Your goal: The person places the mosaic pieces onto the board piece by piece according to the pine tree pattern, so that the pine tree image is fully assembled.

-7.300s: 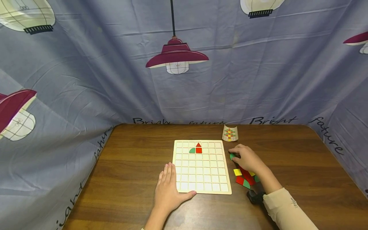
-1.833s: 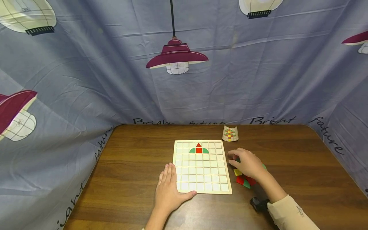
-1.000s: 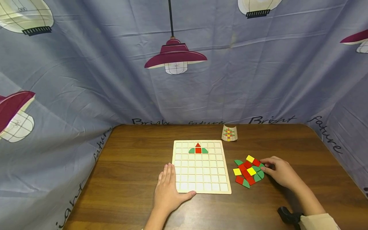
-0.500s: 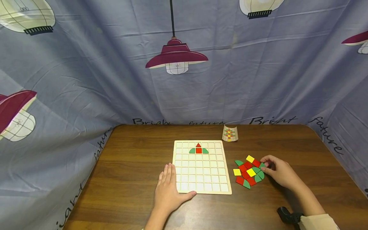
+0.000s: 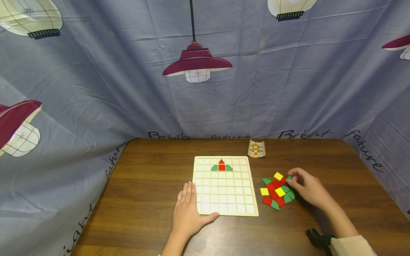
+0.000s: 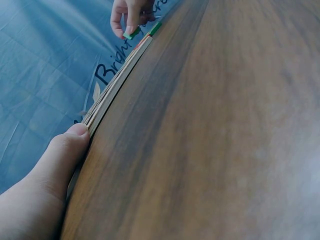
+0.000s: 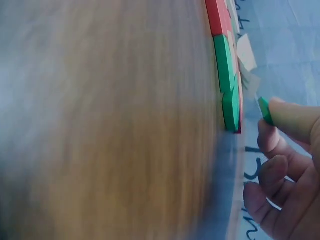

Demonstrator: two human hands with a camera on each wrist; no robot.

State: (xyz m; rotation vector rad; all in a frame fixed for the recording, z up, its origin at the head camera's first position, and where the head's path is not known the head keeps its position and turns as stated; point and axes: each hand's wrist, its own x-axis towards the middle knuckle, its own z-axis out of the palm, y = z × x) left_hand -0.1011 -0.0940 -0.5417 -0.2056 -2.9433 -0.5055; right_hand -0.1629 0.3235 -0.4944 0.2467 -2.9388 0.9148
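Observation:
My right hand [image 5: 307, 186] pinches a green quarter-circle tile [image 5: 289, 178] between thumb and fingers. In the right wrist view that tile [image 7: 265, 111] is clear of the table. Under and left of it lies a loose group of red, yellow and green tiles [image 5: 273, 194]. My left hand [image 5: 187, 211] rests along the left and lower edge of a pale grid board [image 5: 225, 192], thumb against the near edge. A red triangle [image 5: 221, 161] lies in the board's top row. Below it sits a red square [image 5: 221, 167], with a green quarter-circle on either side.
A small curled card [image 5: 256, 148] printed with a coloured grid pattern stands behind the board's right corner. The wooden table [image 5: 144, 192] runs back to a hanging blue-grey cloth [image 5: 128, 89]. A black wrist device [image 5: 317, 237] sits at the right sleeve.
A green quarter-circle was added right of the red square. My right hand then moved to the tiles' right side; in the last half second it has lifted another green quarter-circle, moving slightly left.

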